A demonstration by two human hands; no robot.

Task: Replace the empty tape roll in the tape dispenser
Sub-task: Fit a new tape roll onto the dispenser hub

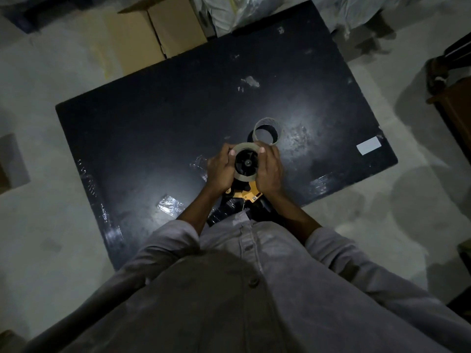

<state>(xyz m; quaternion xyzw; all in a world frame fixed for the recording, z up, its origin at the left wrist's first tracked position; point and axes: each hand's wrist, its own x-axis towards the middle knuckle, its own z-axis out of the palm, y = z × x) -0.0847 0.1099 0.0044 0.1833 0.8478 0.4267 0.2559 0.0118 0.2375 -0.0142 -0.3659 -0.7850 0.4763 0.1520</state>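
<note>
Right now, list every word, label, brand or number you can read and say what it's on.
No text can be read.
White label on the black table: looks blank.
Tape dispenser: no brand or marking legible.
New tape roll and empty core: no print visible.
Cardboard box: no print visible.

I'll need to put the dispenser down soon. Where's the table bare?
Bare: the table's wide left half, between its left edge and the hands, and the far part toward the box. Crowded: the near middle, where left hand and right hand hold the new roll on the dispenser, the empty core just beyond. Tape scraps dot the near edge.
</note>
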